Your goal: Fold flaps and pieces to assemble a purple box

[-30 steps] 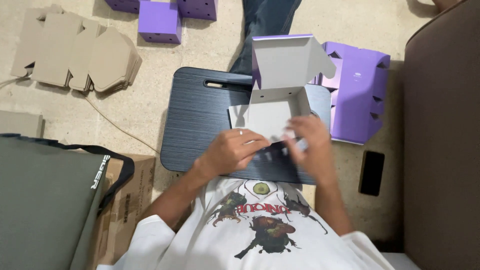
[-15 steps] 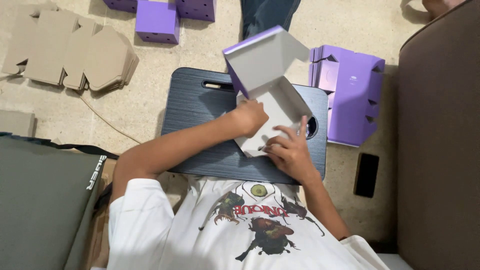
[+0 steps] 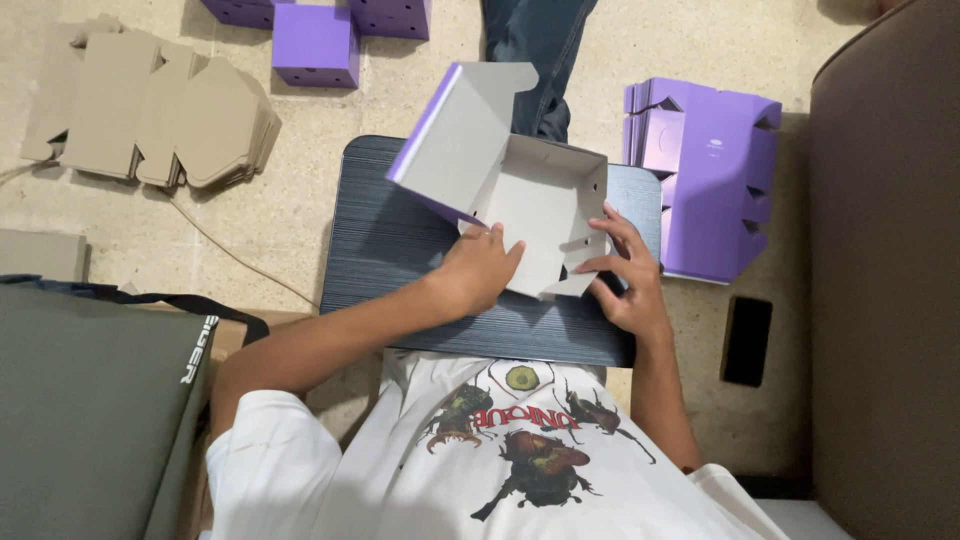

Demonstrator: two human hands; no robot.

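A half-folded cardboard box (image 3: 535, 205), purple outside and grey-white inside, sits on a dark lap board (image 3: 390, 240). Its lid flap (image 3: 455, 135) stands up and tilts to the left. My left hand (image 3: 480, 268) presses on the box's near left corner. My right hand (image 3: 625, 275) grips the near right wall, fingers bent over the flap. Both hands hold the same box.
A stack of flat purple box blanks (image 3: 710, 180) lies right of the board. Flat brown cardboard blanks (image 3: 150, 115) lie at the far left. Finished purple boxes (image 3: 315, 45) stand at the top. A black phone (image 3: 747, 340) lies on the floor. Another person's leg (image 3: 535, 50) is beyond the board.
The box has been turned and set flatter on the board, with its lid swung to the left. Both hands shifted to its near edge.
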